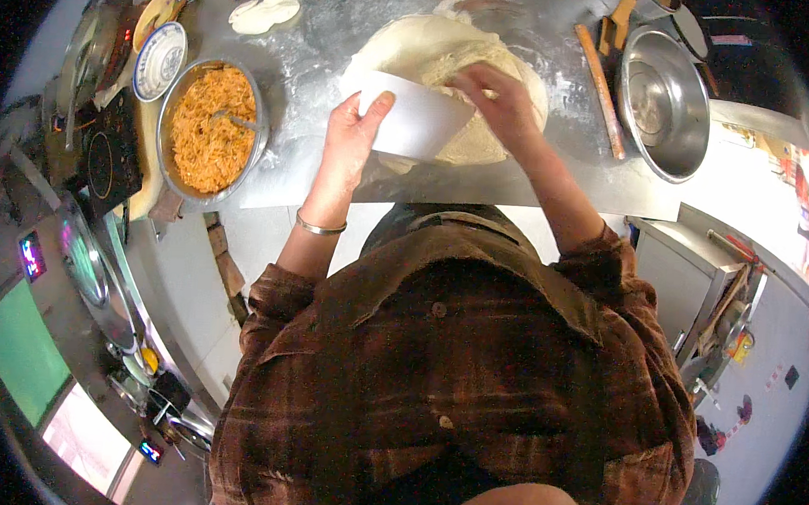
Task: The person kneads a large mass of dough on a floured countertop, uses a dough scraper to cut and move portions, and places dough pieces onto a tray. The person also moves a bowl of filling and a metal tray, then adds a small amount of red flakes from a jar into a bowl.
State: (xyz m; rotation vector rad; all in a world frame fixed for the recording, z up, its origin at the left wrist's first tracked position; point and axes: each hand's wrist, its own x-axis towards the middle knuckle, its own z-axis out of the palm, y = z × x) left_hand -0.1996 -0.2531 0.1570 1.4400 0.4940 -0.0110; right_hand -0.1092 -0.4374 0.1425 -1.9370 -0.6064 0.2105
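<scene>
My left hand point(358, 122) grips the left end of a wide, flat, silvery dough scraper point(416, 120), thumb lying on its upper face. The scraper is tilted over a big pale mound of dough point(392, 46) and hides part of it. Over the dough's right side is my right hand point(497, 95), its fingers loosely bent and apart beside the scraper's far right corner. Nothing shows in that hand, though its fingertips are slightly blurred. The dough rests on a floured metal worktop point(308, 83).
Left of the dough stands a steel bowl of shredded orange food point(212, 128) with a spoon in it. A blue-rimmed bowl point(160, 61) and a white dough piece point(264, 13) lie beyond. At right are a rolling pin point(600, 91) and a large steel basin point(664, 106).
</scene>
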